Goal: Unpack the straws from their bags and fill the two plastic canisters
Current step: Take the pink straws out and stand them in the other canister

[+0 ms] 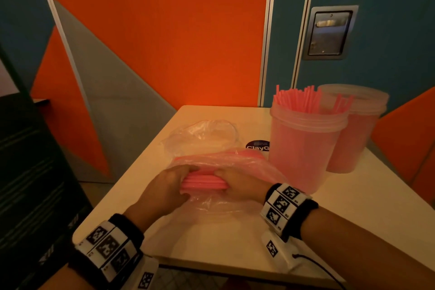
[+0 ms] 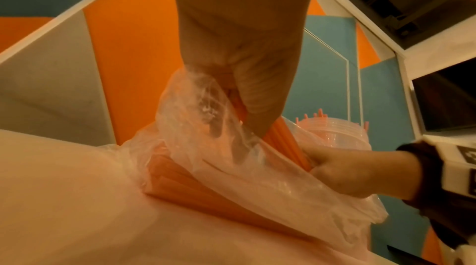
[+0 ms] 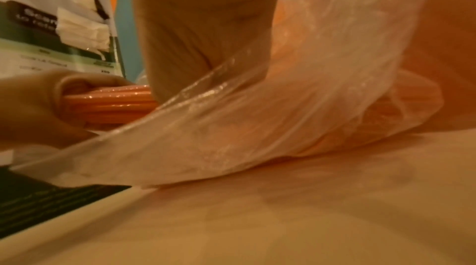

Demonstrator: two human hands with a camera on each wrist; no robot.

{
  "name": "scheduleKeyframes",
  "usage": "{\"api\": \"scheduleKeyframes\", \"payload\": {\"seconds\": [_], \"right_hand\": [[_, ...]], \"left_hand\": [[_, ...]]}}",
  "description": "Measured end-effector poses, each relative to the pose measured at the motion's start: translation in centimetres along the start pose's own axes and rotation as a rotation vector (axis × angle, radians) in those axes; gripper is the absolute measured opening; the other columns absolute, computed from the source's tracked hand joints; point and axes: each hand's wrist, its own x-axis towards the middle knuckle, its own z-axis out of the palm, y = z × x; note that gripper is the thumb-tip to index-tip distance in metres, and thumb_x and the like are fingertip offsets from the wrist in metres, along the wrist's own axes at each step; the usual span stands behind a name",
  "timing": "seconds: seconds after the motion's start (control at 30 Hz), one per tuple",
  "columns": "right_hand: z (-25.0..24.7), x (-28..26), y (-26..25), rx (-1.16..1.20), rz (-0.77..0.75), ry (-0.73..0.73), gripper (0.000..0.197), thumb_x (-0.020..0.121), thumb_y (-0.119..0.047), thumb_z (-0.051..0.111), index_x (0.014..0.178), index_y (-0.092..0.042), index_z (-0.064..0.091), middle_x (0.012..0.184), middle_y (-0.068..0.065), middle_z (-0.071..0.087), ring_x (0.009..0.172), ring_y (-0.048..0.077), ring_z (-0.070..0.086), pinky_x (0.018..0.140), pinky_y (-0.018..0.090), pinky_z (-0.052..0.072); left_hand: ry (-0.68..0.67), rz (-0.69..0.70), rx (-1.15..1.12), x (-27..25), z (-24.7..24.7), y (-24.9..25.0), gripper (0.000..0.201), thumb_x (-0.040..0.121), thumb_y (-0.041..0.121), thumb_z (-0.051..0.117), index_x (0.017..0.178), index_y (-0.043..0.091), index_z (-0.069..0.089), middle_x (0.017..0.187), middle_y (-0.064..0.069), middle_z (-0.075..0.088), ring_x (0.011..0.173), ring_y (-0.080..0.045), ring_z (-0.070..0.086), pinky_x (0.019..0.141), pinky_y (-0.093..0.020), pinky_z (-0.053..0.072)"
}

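While the left hand (image 1: 168,187) curls its fingers round one end of a bundle of pink straws (image 1: 204,182), the bundle lies across the near middle of the table (image 1: 353,214), partly inside a clear plastic bag (image 1: 226,160). From the left wrist view, this hand's thumb presses down on the straws where they come out of the bag's crumpled mouth. From the right wrist view, its fingers wrap the bare end of the bundle, which sticks out of the plastic.

Just to the right of it, touching the same bundle, the right hand (image 1: 240,182) grips the straws through or beside the bag's film; its fingers are curled round them, though the plastic hides exactly how. Both wrists wear black bands with white marker tiles.

Behind the hands, a second clear bag (image 1: 204,135) lies loose and crumpled on the table, and beside it a dark round sticker (image 1: 257,146) shows on the tabletop.

Farther right stand two translucent plastic canisters, touching or nearly so. The nearer canister (image 1: 303,148) is open and holds many pink straws upright, their tips above the rim. The farther canister (image 1: 357,129), behind and to the right, also holds some straws.
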Motion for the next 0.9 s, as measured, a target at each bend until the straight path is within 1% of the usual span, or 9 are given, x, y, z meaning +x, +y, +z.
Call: {"api": "scheduleKeyframes", "payload": {"seconds": [0.27, 0.33, 0.4, 0.5, 0.57, 0.63, 0.7, 0.77, 0.9], "right_hand": [[-0.3, -0.3, 0.2, 0.056, 0.005, 0.028, 0.043, 0.088, -0.014, 0.058, 0.13, -0.019, 0.049, 0.121, 0.002, 0.059, 0.102, 0.018, 0.058, 0.076, 0.015, 0.04], [-0.5, -0.2, 0.4, 0.085, 0.013, 0.051, 0.041, 0.088, -0.009, 0.057, 0.128, -0.016, 0.051, 0.113, 0.002, 0.061, 0.092, 0.013, 0.056, 0.068, 0.009, 0.038], [-1.2, -0.4, 0.2, 0.163, 0.022, 0.081, 0.032, 0.087, -0.006, 0.058, 0.119, -0.01, 0.055, 0.094, -0.004, 0.06, 0.076, 0.004, 0.054, 0.059, 0.002, 0.034], [-2.9, -1.3, -0.7, 0.351, 0.004, 0.134, 0.02, 0.086, -0.004, 0.061, 0.1, -0.019, 0.06, 0.076, -0.012, 0.053, 0.058, -0.009, 0.05, 0.056, 0.005, 0.036], [-4.1, -2.0, -1.3, 0.472, -0.008, 0.192, 0.029, 0.086, -0.004, 0.061, 0.084, -0.031, 0.053, 0.074, -0.011, 0.052, 0.06, -0.009, 0.051, 0.061, 0.008, 0.039], [-5.1, -2.5, -1.6, 0.573, 0.001, 0.279, 0.026, 0.086, -0.003, 0.06, 0.078, -0.026, 0.053, 0.076, -0.006, 0.054, 0.073, 0.007, 0.054, 0.072, 0.02, 0.044], [-5.8, -2.8, -1.5, 0.646, 0.02, 0.372, 0.024, 0.085, 0.0, 0.059, 0.076, -0.022, 0.054, 0.077, -0.002, 0.055, 0.078, 0.015, 0.054, 0.077, 0.029, 0.045], [-6.0, -2.8, -1.3, 0.678, 0.044, 0.463, 0.026, 0.084, 0.003, 0.059, 0.077, -0.021, 0.053, 0.077, -0.001, 0.055, 0.077, 0.015, 0.053, 0.076, 0.028, 0.044], [-5.5, -3.1, -1.1, 0.722, 0.087, 0.564, 0.021, 0.085, 0.001, 0.058, 0.08, -0.019, 0.053, 0.078, 0.0, 0.054, 0.078, 0.015, 0.052, 0.074, 0.026, 0.044]], "left_hand": [[-0.139, -0.101, -0.448, 0.5, -1.1, 0.7, 0.09, 0.06, 0.01, 0.086, 0.126, 0.043, 0.033, 0.123, 0.014, 0.055, 0.106, -0.003, 0.059, 0.086, -0.017, 0.05], [-0.154, -0.155, -0.779, 0.5, -1.5, 1.1, 0.095, 0.051, 0.007, 0.089, 0.126, 0.034, 0.037, 0.123, 0.009, 0.059, 0.108, -0.009, 0.06, 0.085, -0.027, 0.054], [-0.076, -0.181, -1.049, 0.8, -1.8, 1.3, 0.075, 0.056, 0.019, 0.087, 0.118, 0.016, 0.047, 0.121, 0.001, 0.063, 0.108, -0.016, 0.062, 0.085, -0.033, 0.055], [0.006, -0.424, -1.213, 1.8, -1.8, 2.3, 0.059, 0.082, 0.055, 0.054, 0.097, -0.002, 0.054, 0.093, -0.012, 0.067, 0.088, -0.026, 0.065, 0.078, -0.033, 0.057], [-0.004, -0.509, -0.944, 2.6, -1.3, 3.5, 0.044, 0.094, 0.039, 0.043, 0.077, 0.0, 0.057, 0.073, -0.011, 0.063, 0.071, -0.024, 0.061, 0.069, -0.037, 0.053], [-0.103, -0.392, -0.478, 3.4, -0.2, 4.2, 0.025, 0.095, 0.017, 0.05, 0.076, 0.006, 0.061, 0.073, -0.009, 0.062, 0.069, -0.019, 0.056, 0.072, -0.037, 0.05], [-0.234, -0.243, -0.154, 4.1, 1.6, 4.9, 0.017, 0.09, 0.011, 0.052, 0.098, 0.008, 0.066, 0.098, -0.007, 0.067, 0.087, -0.018, 0.061, 0.084, -0.031, 0.047], [-0.285, -0.114, 0.015, 4.9, 3.7, 5.4, 0.034, 0.087, 0.008, 0.052, 0.12, 0.012, 0.06, 0.123, -0.005, 0.061, 0.111, -0.019, 0.057, 0.097, -0.027, 0.044], [-0.447, -0.108, 0.276, 6.3, 6.5, 7.3, 0.05, 0.087, 0.012, 0.053, 0.136, 0.01, 0.04, 0.134, -0.009, 0.046, 0.119, -0.024, 0.047, 0.096, -0.029, 0.041]]}}
